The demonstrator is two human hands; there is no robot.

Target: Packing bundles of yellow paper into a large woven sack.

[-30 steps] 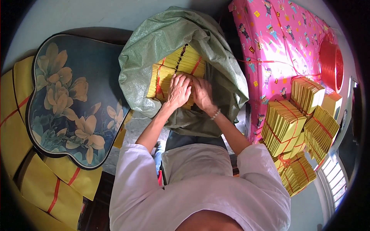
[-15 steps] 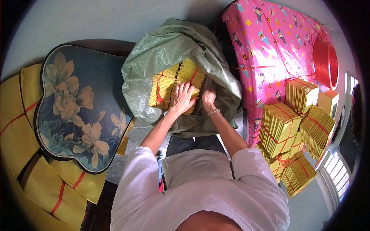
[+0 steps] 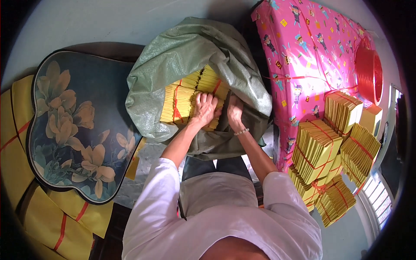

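Observation:
A big green woven sack lies open in front of me, with several yellow paper bundles tied in red string inside it. My left hand rests flat on the top bundle, fingers spread over its edge. My right hand, with a bead bracelet at the wrist, presses down beside that bundle against the sack's inner fold. Its fingertips are partly hidden between the paper and the sack.
A dark blue cushion with cream flowers lies to the left, above large yellow sheets banded in red. To the right are a pink patterned cloth, a red string spool and several stacked yellow bundles.
Both hands have shifted slightly lower on the bundles in the sack, and the right hand has slid down beside the stack. The view has tilted a little.

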